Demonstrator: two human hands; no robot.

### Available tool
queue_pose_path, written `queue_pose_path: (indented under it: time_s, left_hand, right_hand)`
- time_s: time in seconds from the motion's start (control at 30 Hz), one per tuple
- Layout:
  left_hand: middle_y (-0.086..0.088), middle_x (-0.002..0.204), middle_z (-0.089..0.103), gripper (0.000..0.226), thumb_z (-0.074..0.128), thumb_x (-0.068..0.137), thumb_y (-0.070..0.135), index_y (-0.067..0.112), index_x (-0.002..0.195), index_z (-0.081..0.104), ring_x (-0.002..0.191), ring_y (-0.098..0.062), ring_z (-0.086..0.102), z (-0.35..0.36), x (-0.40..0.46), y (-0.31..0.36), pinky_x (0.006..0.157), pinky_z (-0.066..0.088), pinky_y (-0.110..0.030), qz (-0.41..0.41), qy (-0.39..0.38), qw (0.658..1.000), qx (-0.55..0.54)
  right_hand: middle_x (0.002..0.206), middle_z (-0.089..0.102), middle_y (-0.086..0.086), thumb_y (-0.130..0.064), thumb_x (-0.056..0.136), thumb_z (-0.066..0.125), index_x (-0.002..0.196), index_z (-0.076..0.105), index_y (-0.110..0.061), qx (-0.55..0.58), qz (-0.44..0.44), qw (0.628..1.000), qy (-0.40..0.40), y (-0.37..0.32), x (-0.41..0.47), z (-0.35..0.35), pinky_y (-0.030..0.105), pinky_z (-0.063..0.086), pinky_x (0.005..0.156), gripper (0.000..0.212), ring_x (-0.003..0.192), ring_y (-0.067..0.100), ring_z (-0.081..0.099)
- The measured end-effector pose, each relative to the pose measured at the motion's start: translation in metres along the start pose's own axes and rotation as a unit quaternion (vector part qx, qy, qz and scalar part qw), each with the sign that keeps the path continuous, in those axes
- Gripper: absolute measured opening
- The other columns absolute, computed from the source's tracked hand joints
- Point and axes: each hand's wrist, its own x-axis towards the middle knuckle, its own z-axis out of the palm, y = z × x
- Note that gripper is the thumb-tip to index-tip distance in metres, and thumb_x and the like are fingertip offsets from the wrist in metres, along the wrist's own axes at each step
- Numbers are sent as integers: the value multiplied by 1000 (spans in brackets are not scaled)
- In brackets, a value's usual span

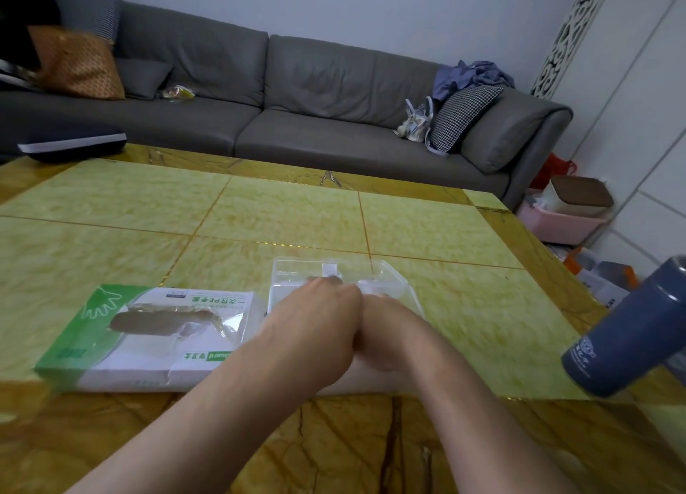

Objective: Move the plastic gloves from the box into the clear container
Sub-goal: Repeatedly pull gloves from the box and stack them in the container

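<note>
Two hands are crowding over the clear container (393, 282), and that is where we are looking for the plastic gloves. We cannot make out the gloves themselves here; the film is too clear and the hands are blurred, so whether any are lying in the container is beyond us. Our left hand (315, 330) is reaching in from the near left, knuckles up, fingertips at the container's near rim. Our right hand (386, 337) is pressing in just beside it, the two touching, its fingers hidden behind the left. Whether either one is gripping anything, we cannot tell.

Just left of the container, the green and white glove box (111, 345) is lying flat, its torn opening facing up and showing brown card inside. The left forearm is crossing over the box's near right corner.

All of it is sitting on the yellow-green tiled table (297, 211). Off at the right edge, a dark blue flask (631, 330) is looming, tilted by the wide lens. Beyond the table, a grey sofa (315, 96) is running along the wall.
</note>
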Motion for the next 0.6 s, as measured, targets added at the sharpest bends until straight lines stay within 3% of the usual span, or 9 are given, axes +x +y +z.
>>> queue_pose_path:
  time_s: [0.1,0.17,0.27,0.33,0.4,0.5,0.6]
  left_hand:
    - [0,95,50,18,49,95,8,22,83,46,84,-19,54,4,1,1,72,48,-31,-50,-69,996,-40]
    - [-1,96,55,6,47,100,14,19,98,50,85,-19,55,3,2,-3,76,49,-32,-68,-109,990,-52]
    - [-6,118,62,31,43,102,14,11,131,51,95,-22,57,1,7,-8,83,48,-33,-70,-146,986,-44]
    - [-5,107,60,38,40,102,11,7,140,44,88,-21,55,3,10,-9,76,45,-31,-71,-168,983,-34]
    - [-6,106,61,46,40,101,10,4,146,35,85,-21,55,3,11,-9,74,44,-32,-69,-191,979,-28]
    - [-7,119,64,43,41,102,13,8,145,40,87,-21,55,0,11,-12,75,43,-30,-55,-195,979,-29]
    - [-5,119,59,42,41,103,14,11,144,47,98,-20,54,-2,8,-11,83,44,-29,-46,-179,981,-54]
  right_hand:
    - [126,61,2,-45,64,41,83,57,-40,6,9,1000,10,3,3,3,41,55,81,26,95,18,65]
    - [120,63,0,-43,73,60,101,66,-40,25,2,999,39,8,-4,2,32,51,66,29,82,14,65]
    - [112,62,-3,-25,85,70,126,64,-41,31,6,998,63,18,-7,-2,27,39,53,44,73,8,58]
    - [106,56,-5,-19,88,68,128,61,-39,23,13,997,66,20,-8,-5,26,39,52,45,73,8,59]
    - [123,53,0,-16,90,61,137,56,-39,11,26,999,33,18,-8,-8,28,40,53,53,76,14,61]
    - [143,46,6,-15,90,53,146,48,-40,-24,37,999,-29,11,-7,-13,30,39,55,62,81,22,60]
    - [118,58,2,-18,90,54,137,51,-35,-51,26,997,-44,9,-3,-14,31,38,55,50,77,19,57]
